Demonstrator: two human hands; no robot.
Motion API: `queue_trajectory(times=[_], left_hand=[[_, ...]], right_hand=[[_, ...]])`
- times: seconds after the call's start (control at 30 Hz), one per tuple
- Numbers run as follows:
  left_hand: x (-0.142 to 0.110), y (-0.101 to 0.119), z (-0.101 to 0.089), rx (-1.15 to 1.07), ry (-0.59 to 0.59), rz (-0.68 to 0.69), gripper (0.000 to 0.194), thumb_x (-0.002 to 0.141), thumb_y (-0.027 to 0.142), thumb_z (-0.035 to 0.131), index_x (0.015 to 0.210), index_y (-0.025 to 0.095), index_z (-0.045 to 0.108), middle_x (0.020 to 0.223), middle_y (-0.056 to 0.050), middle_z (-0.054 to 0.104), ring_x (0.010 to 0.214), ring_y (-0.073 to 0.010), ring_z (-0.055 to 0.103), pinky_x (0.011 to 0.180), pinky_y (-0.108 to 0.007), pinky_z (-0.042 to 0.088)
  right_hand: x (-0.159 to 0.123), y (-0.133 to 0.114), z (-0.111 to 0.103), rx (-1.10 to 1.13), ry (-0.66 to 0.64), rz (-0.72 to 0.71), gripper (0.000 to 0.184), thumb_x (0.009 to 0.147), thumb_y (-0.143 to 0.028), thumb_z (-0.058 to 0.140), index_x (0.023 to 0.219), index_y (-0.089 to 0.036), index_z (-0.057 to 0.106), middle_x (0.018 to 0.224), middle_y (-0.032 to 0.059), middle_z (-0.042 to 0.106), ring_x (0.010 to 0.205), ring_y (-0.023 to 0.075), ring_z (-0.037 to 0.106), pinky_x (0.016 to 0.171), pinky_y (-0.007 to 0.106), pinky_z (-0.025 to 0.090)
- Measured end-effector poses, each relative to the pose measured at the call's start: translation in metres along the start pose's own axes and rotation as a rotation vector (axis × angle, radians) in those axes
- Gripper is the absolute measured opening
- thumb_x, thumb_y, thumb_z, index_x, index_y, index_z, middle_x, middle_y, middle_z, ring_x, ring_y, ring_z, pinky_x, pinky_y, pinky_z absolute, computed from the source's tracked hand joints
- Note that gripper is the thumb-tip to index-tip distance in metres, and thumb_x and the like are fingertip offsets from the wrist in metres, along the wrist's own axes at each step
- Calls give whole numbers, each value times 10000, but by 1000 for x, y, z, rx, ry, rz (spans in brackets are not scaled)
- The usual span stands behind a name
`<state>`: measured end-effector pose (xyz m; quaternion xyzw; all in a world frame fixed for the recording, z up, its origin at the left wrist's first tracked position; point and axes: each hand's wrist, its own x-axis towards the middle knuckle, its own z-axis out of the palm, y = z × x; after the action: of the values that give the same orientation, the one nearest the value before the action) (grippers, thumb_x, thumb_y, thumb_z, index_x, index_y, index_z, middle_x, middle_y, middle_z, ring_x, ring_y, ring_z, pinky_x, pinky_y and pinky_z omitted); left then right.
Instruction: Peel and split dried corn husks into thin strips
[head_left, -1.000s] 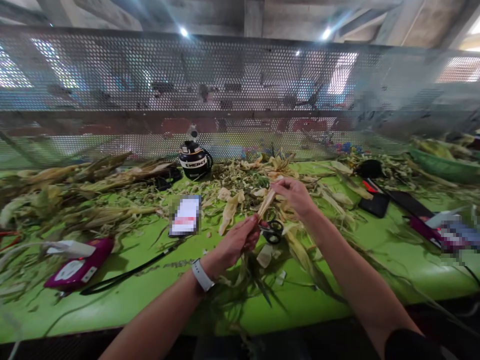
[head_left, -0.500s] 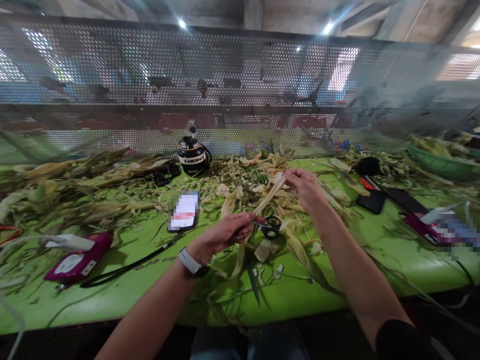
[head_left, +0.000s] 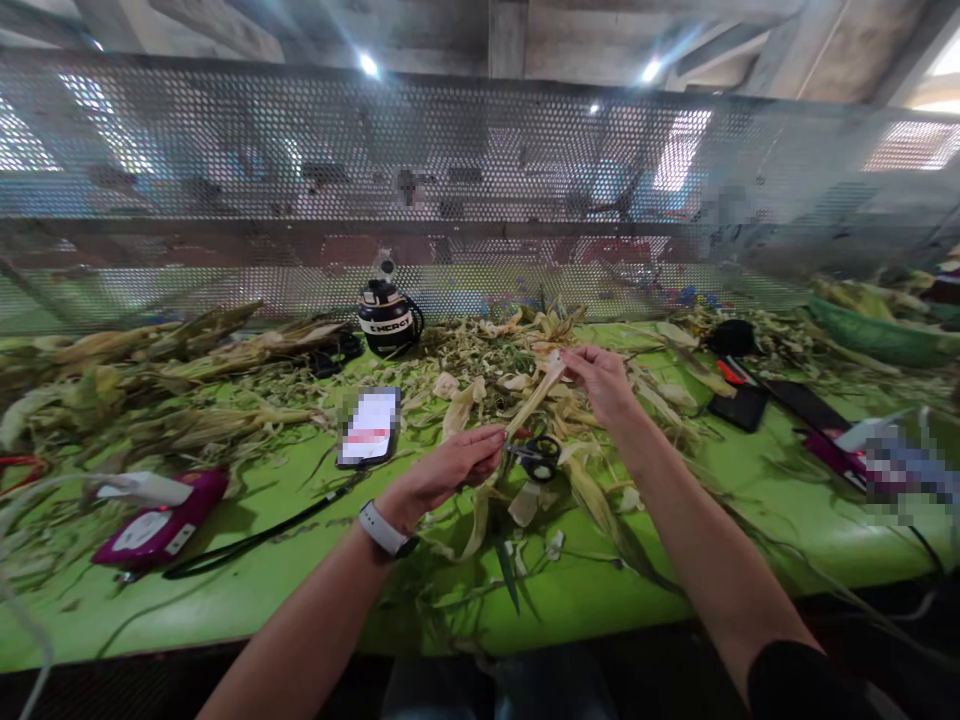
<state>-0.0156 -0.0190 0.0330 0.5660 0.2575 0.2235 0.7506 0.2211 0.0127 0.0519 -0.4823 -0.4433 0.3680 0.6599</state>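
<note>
Head view has the left hand (head_left: 461, 462) low at centre, palm inward, fingers pinching a husk strip's (head_left: 534, 400) lower end. Higher, the right hand (head_left: 600, 380) grips its pale top.

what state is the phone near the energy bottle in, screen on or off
On: the phone glows white with a reddish band across it; the content is blurred.

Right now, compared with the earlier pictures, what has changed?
The left hand moved slightly left and away from the body, the right hand slightly right. The right fingers still pinch the pale, dry husk strip; the left grip is unclear. The black bottle labelled ENERGY and lit smartphone stayed put.
</note>
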Motion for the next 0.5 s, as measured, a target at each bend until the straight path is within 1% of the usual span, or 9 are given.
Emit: queue_trajectory(times=[0.07,0.13,0.23,0.3,0.4,0.5], left_hand=[[-1,2,2,36,-3,25,399,822,468,538,1019,131,621,593,61,283,495,-57,186,447,-221,117],[-2,3,3,61,18,46,424,826,474,529,1047,126,628,583,61,273,495,-61,176,449,-229,112],[-2,6,5,67,51,40,449,801,488,556,1054,126,635,570,66,264,490,-61,166,448,-234,103],[-2,6,6,65,60,29,457,804,505,539,1043,129,640,566,69,250,483,-62,154,445,-236,98],[-2,5,7,94,100,66,433,812,507,521,973,127,651,543,72,240,475,-65,154,444,-239,100],[-1,3,6,123,137,113,375,798,492,550,852,132,640,497,75,250,466,-65,172,443,-234,113]], right_hand=[[1,3,0,-2,-2,18,265,541,-380,775,577,-184,601,560,-27,595,541,105,542,581,255,455],[1,5,0,6,-5,39,272,533,-375,782,572,-184,591,560,-27,600,542,105,552,585,253,460],[2,7,1,28,-13,65,286,520,-376,792,561,-180,587,560,-26,611,548,102,566,596,248,469],[2,7,1,43,-19,74,291,508,-381,799,558,-178,597,568,-25,622,553,100,572,600,244,474],[2,7,1,49,-26,72,296,494,-389,808,553,-178,609,574,-25,630,551,96,567,597,239,478],[1,7,1,31,-38,74,300,505,-402,807,546,-178,613,547,-31,615,526,88,548,585,233,475]])
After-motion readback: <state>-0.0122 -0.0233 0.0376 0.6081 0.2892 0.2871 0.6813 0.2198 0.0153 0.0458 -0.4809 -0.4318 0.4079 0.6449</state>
